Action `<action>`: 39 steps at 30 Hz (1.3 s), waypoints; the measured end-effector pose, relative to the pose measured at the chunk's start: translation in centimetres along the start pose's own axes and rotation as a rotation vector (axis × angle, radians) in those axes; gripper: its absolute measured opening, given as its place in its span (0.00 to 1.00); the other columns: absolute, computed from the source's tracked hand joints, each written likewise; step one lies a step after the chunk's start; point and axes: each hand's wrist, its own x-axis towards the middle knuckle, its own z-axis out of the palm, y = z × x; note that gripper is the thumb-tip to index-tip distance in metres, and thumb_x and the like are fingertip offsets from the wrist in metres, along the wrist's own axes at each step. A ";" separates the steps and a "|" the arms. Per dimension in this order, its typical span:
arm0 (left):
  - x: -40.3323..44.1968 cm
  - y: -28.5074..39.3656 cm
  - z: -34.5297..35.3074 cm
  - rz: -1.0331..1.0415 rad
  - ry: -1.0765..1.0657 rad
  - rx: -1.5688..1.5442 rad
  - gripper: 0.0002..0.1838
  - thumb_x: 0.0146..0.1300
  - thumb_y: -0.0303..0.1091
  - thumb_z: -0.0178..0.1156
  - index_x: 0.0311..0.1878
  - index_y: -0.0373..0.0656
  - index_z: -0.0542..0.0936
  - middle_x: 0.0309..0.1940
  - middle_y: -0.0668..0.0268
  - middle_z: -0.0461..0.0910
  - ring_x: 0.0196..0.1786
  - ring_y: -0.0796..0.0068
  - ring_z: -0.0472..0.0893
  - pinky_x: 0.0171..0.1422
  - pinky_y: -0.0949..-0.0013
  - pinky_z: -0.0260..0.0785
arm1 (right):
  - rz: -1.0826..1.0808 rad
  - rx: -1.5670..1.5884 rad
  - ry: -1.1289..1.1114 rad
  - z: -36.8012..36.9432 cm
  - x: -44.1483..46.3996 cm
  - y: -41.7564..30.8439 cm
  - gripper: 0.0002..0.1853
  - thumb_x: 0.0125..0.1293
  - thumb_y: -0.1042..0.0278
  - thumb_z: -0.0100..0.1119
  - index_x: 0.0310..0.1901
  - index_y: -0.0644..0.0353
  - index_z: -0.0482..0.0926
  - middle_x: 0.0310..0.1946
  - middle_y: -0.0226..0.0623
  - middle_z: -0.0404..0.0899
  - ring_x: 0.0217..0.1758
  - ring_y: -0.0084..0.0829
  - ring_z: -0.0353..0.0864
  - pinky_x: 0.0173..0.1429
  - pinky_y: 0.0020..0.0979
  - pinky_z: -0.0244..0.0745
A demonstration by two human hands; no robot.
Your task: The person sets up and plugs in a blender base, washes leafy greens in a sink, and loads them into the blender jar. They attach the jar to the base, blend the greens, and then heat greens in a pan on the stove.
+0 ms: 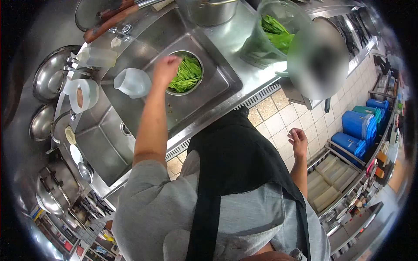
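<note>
My left hand [166, 69] is over the left rim of a round metal bowl [201, 81], its fingers closed in a pinch. Whether anything is between those fingertips is too small to make out. Cut green leafy vegetables [187, 75] fill the bowl, which sits in the sink basin [209, 93]. Beside my left wrist stands a translucent white plastic jug [133, 82]. My right hand [298, 141] hangs away from the counter above the tiled floor, fingers loosely bent and apart, with nothing seen in it.
A large clear tub [257, 45] with more greens [278, 35] stands on the right counter, by a blurred round metal shape [318, 61]. A second sink basin [104, 139], a plastic container [82, 95] and woks [50, 76] are at left. Blue bins [355, 126] line the right.
</note>
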 end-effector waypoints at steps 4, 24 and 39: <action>1.7 -9.3 3.7 -0.116 0.093 0.313 0.28 0.55 0.50 0.67 0.50 0.37 0.80 0.45 0.54 0.83 0.49 0.60 0.82 0.56 0.63 0.72 | 0.052 -0.050 0.020 1.1 -2.1 -0.1 0.14 0.65 0.58 0.63 0.45 0.58 0.77 0.37 0.28 0.80 0.39 0.23 0.79 0.41 0.26 0.71; 5.2 -12.4 10.9 -1.051 0.258 0.175 0.74 0.40 0.45 0.78 0.74 0.45 0.26 0.71 0.42 0.48 0.64 0.52 0.70 0.67 0.58 0.69 | 0.252 -0.126 0.075 1.7 -10.1 3.3 0.17 0.65 0.57 0.65 0.46 0.60 0.76 0.34 0.30 0.80 0.34 0.23 0.81 0.36 0.25 0.72; 2.9 -18.4 4.4 -0.287 -0.255 0.653 0.18 0.49 0.22 0.64 0.46 0.32 0.75 0.40 0.50 0.80 0.43 0.57 0.82 0.49 0.63 0.74 | 0.275 -0.209 0.010 3.7 -6.7 1.3 0.18 0.64 0.55 0.65 0.45 0.61 0.77 0.34 0.30 0.80 0.35 0.24 0.80 0.37 0.27 0.73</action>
